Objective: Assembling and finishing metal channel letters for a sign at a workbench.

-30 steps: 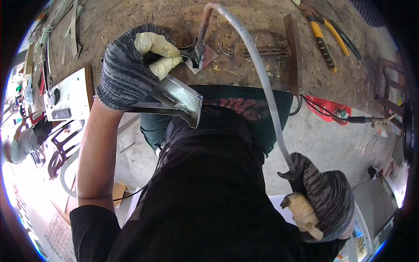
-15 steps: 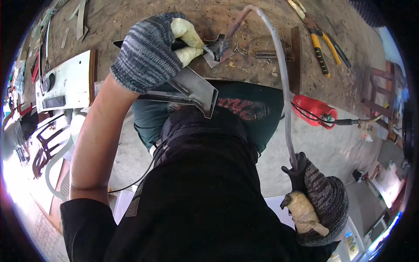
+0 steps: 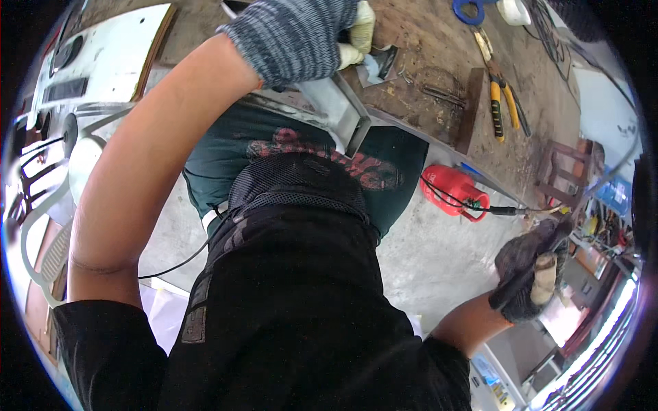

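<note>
My left hand (image 3: 301, 41), in a grey striped knit glove with yellowish wrapped fingertips, reaches over the wooden bench. Its finger and thumb pinch a small pale-blue scrap (image 3: 372, 68) beside a small metal plate (image 3: 385, 63). Below that hand an angled metal frame (image 3: 346, 116) projects past the bench edge, over my lap. My right hand (image 3: 531, 270), in a dark glove with tan tape, is out at the far right and blurred. Its fingers are closed around the dark handle of a long bent grey tube (image 3: 620, 166), which curves up along the right rim.
Yellow-and-black handled pliers (image 3: 497, 109) lie on the bench (image 3: 425, 41), right of an upright metal strip (image 3: 470, 109). A blue ring (image 3: 468, 10) lies farther back. Below the bench edge is a red gas cylinder (image 3: 452, 190). A white board (image 3: 113, 58) stands at left.
My right hand swung outward to the right and up, taking the bent tube away from the bench work. My left hand and the metal frame sit higher and farther right in the picture.
</note>
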